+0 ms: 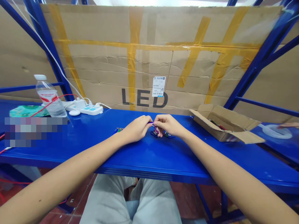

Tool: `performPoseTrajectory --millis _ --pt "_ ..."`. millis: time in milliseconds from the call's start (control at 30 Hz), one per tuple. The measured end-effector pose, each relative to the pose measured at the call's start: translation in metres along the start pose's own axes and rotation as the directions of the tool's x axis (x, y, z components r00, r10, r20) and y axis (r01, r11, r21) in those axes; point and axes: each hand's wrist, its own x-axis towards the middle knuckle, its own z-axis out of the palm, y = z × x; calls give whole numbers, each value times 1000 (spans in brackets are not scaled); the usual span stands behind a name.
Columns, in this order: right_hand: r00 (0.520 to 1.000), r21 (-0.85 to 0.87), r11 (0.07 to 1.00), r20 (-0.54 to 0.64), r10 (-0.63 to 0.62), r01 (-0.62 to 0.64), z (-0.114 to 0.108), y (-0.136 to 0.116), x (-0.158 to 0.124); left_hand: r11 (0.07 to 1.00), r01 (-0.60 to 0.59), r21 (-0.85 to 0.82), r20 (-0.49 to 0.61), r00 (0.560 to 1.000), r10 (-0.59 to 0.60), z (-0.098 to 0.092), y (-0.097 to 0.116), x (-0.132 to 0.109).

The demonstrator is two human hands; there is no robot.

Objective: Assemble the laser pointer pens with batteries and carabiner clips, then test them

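Over the middle of the blue table, my two hands meet fingertip to fingertip. My left hand is closed in a pinch on a small purple piece whose edge shows at the fingertips. Pinched in my right hand is a shiny purple carabiner, hanging at a slant. The fingers partly cover both pieces, so I cannot tell whether they are linked. Dark blue and green carabiners lie beneath my right hand. More small green and metallic pieces lie beside my left hand, partly hidden by it.
An open cardboard box with dark and red items stands at right. Beyond it are a clear plastic container and another person's hand. At left are a water bottle, a power strip and cables. A large carton stands behind.
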Motion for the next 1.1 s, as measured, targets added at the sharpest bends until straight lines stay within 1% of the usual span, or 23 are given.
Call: performPoseTrajectory --millis 100,300,433,533,700,833,1000,1100 --pt "999 48 999 38 11 -13 -1 3 0 1000 -28 -3 -5 1000 28 -2 1 -1" --pt "998 94 996 58 2 -8 -3 4 0 998 -64 9 -28 998 64 -4 4 -2" --pt "999 63 998 49 -1 -2 -3 -2 -1 999 -32 -27 -54 998 30 -1 5 0" --pt "1000 28 999 22 -17 16 -3 -7 -2 997 -47 -57 -74 996 43 3 1 2" --pt "999 0 1000 48 8 -8 -4 -10 -3 999 -35 -35 -45 998 33 5 -1 3" --pt "996 68 996 71 44 -49 -4 -5 -2 999 -50 -20 -32 998 49 5 0 0" --pt "985 255 959 146 89 -124 -5 6 -1 985 -110 132 -9 994 112 7 1 -2" --pt "981 323 932 152 118 -163 -4 9 0 970 -151 189 -23 987 158 6 1 -2"
